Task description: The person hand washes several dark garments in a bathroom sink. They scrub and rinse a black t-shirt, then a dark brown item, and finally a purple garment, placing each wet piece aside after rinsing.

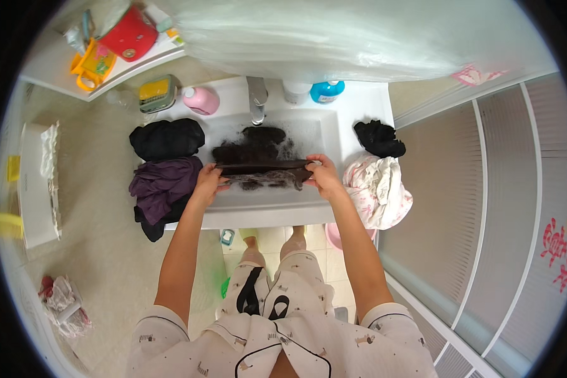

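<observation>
A dark wet garment (264,171) with suds on it is stretched sideways between my two hands over a white washbasin (330,137). Its left end is pinched by my left hand (209,183), its right end by my right hand (323,175). More dark cloth (250,149) lies in foamy water in the basin, below a metal faucet (257,101). Left of the basin are a folded black cloth (167,139) and a crumpled purple cloth (163,186). On its right sit a small black cloth (380,138) and a white cloth with a pink pattern (378,191).
Behind the basin stand a pink bottle (201,100), a blue bottle (327,92), a white container (296,92) and a soap box with a yellow bar (157,93). A shelf at upper left holds a red container (131,35). Ribbed sliding panels (434,179) are on the right.
</observation>
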A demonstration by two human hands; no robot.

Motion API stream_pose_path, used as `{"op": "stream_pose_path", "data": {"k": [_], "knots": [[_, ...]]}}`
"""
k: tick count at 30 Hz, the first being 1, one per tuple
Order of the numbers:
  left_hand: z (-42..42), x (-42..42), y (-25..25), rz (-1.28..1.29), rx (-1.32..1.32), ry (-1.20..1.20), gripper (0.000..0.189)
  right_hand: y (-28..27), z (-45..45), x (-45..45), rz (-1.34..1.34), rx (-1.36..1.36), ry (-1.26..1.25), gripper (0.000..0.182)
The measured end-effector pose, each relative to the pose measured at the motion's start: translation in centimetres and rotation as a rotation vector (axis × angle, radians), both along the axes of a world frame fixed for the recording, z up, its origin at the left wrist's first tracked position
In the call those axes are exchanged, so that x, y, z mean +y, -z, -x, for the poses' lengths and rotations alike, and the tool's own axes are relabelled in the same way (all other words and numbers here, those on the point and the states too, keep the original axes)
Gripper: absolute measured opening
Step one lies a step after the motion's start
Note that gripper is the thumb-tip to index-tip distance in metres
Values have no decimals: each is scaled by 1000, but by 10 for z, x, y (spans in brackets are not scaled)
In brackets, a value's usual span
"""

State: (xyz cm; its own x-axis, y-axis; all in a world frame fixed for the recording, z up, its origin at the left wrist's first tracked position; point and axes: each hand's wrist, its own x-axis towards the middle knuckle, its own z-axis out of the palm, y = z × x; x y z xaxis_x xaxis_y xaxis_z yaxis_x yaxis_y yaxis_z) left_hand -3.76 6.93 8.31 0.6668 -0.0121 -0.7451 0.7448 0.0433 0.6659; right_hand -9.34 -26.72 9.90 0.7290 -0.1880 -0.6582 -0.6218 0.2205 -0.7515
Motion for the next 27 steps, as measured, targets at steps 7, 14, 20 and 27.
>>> {"op": "stream_pose_path", "data": {"k": [7,14,20,27], "knots": [[-16,14,-222,277,-563,-157,19,-213,-25,16,-432,-382,15,20],[-9,26,-362,420,-989,51,19,-366,-41,36,-317,-911,50,24],[-23,30,-324,-617,-1351,302,21,-332,-55,39,1073,-1114,-178,27],[-20,-20,-77,-1311,-898,720,52,-99,-43,63,1278,-89,-710,96]]}}
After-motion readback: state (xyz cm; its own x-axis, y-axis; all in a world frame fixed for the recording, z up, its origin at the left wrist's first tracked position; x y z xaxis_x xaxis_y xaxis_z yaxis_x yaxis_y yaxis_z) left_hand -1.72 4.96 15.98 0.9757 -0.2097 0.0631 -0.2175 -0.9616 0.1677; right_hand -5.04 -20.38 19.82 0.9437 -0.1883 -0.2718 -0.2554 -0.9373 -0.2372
